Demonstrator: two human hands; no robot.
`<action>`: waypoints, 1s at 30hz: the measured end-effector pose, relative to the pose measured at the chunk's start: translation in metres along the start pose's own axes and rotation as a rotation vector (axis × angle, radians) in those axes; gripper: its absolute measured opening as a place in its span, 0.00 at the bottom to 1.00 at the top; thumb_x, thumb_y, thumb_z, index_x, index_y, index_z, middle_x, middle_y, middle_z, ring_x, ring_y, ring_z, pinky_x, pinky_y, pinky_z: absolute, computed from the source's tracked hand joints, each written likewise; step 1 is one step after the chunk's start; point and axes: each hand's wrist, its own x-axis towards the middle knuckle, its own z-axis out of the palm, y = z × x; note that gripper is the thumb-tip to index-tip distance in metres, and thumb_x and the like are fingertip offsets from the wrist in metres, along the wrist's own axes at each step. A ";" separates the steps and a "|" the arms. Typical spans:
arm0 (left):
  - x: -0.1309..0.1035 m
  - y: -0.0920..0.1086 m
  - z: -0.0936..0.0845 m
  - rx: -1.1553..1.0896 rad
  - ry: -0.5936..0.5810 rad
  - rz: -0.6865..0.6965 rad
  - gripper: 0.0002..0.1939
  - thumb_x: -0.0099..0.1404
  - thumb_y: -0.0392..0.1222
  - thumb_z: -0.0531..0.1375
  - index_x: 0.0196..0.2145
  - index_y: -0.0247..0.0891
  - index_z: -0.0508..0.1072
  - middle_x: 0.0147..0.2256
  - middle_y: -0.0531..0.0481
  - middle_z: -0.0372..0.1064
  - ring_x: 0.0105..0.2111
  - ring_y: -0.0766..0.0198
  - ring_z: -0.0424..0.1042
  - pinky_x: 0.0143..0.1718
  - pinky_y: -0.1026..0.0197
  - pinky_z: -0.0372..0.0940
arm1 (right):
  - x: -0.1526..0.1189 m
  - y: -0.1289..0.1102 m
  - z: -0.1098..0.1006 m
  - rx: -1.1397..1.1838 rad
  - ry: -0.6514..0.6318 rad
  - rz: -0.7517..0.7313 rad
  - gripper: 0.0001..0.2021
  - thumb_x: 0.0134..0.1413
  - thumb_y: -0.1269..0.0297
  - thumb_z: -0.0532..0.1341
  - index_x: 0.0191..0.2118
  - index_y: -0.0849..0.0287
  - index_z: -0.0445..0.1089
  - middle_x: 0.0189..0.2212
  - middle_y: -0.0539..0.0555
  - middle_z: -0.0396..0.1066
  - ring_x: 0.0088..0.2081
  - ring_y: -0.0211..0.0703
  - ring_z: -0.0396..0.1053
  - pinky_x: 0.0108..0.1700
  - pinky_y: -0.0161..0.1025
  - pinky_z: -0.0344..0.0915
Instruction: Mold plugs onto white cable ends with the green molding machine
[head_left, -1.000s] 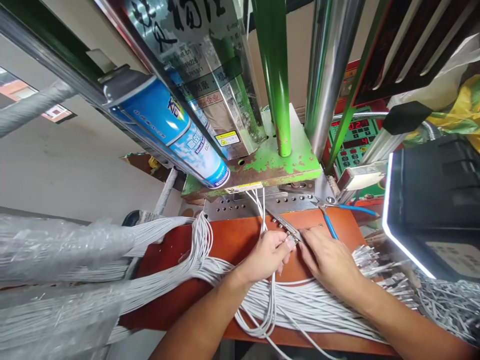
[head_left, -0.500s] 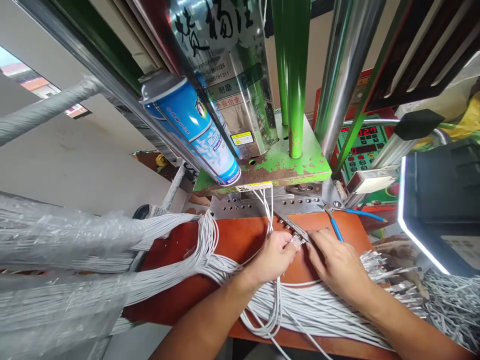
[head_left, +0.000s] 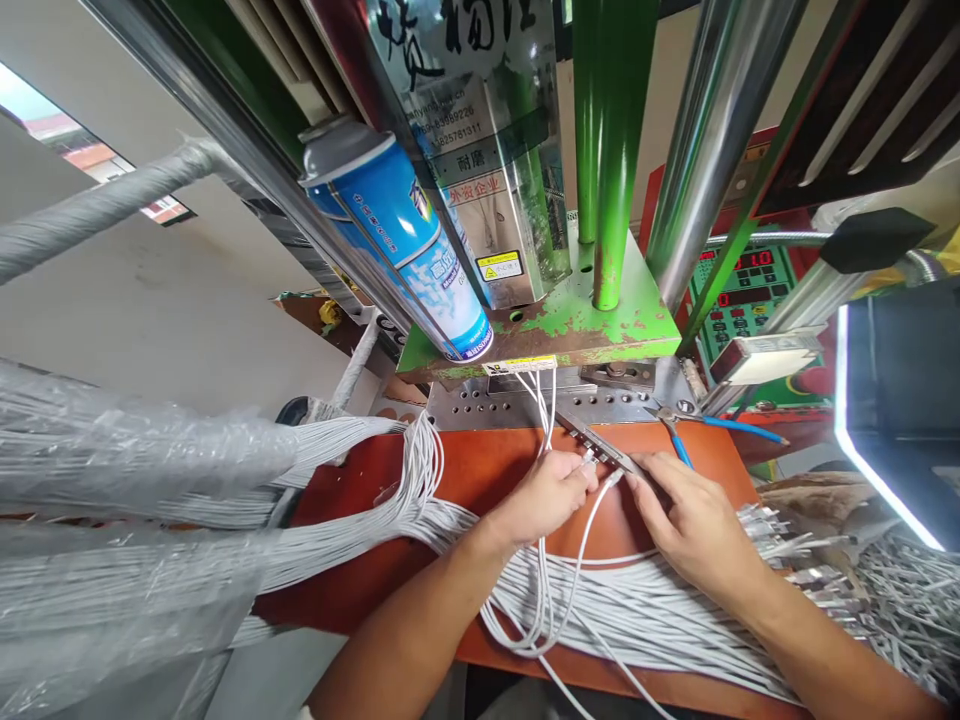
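Note:
My left hand pinches a white cable connector against the near side of a narrow metal bar with several small studs or slots along it. The far right end of this bar is gripped by my right hand, thumb and fingers closed on it. Just left of the right fingertips, one white cable has its plug seated at the bar and loops down. Several more white cables run up under the green press plate. Part of the connector is hidden by the left fingers.
A large bundle of white cables crosses the brown table. Blue-handled pliers lie behind my right hand. A blue spray can stands on the green plate. Lit screen at right.
A cable now hangs from the bar's right end, released by my left hand, which has shifted left along the bar to another connector. The right hand still grips the bar. The view has moved slightly.

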 end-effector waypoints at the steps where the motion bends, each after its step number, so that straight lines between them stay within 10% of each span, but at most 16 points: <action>1: 0.000 0.002 -0.001 -0.008 -0.032 -0.024 0.23 0.67 0.61 0.58 0.30 0.36 0.67 0.19 0.61 0.51 0.17 0.75 0.47 0.19 0.70 0.44 | 0.000 0.000 0.001 -0.016 0.000 -0.017 0.12 0.73 0.59 0.52 0.48 0.57 0.70 0.38 0.58 0.73 0.38 0.48 0.71 0.44 0.45 0.67; 9: 0.001 0.014 0.001 -0.057 -0.055 -0.155 0.22 0.68 0.59 0.59 0.29 0.37 0.65 0.18 0.62 0.50 0.14 0.77 0.45 0.16 0.71 0.42 | 0.000 0.004 0.002 -0.087 -0.082 -0.146 0.09 0.73 0.63 0.52 0.48 0.58 0.68 0.37 0.57 0.71 0.38 0.49 0.70 0.42 0.44 0.65; 15: 0.007 0.003 -0.007 -0.179 -0.090 -0.071 0.21 0.68 0.59 0.58 0.33 0.37 0.66 0.20 0.54 0.65 0.14 0.66 0.66 0.16 0.65 0.62 | -0.001 0.005 0.001 -0.034 0.055 -0.057 0.08 0.72 0.62 0.55 0.51 0.55 0.68 0.42 0.55 0.72 0.41 0.45 0.71 0.46 0.42 0.65; 24: 0.008 0.011 -0.010 -0.078 0.038 -0.150 0.18 0.73 0.51 0.55 0.28 0.38 0.62 0.17 0.63 0.50 0.13 0.77 0.46 0.15 0.72 0.43 | -0.003 0.004 -0.003 -0.041 -0.033 -0.105 0.07 0.73 0.62 0.54 0.49 0.55 0.67 0.38 0.54 0.70 0.38 0.46 0.69 0.42 0.42 0.64; 30: 0.010 0.009 -0.009 -0.064 0.032 -0.106 0.18 0.73 0.51 0.52 0.29 0.37 0.65 0.16 0.59 0.56 0.11 0.74 0.53 0.13 0.71 0.49 | -0.002 0.006 -0.001 -0.051 -0.076 -0.155 0.08 0.73 0.62 0.54 0.51 0.56 0.66 0.39 0.55 0.70 0.39 0.46 0.70 0.43 0.43 0.65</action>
